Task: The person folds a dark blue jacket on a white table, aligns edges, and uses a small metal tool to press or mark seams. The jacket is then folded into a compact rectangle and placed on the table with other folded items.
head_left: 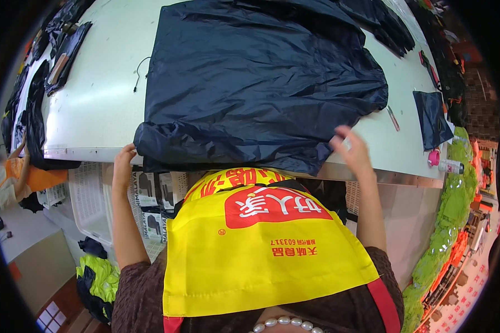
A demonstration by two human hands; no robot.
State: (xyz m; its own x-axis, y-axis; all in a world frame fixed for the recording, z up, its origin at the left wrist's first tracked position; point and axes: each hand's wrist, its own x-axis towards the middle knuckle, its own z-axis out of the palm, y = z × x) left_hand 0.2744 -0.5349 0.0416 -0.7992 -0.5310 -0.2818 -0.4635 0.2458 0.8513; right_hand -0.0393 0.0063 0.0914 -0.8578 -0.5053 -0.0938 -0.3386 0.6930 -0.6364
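yellow apron (261, 261); beyond, crumpled glossy navy fabric (261, 83).

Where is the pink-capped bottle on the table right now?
In the head view, the pink-capped bottle lies on its side at the table's near right edge, just below a small dark fabric piece and right of the right hand.

This is a garment workshop: a long white cutting table (100, 105) carries dark navy fabric pieces (261, 83), with more cloth bundles at upper left and bright green material (450, 222) heaped at right.
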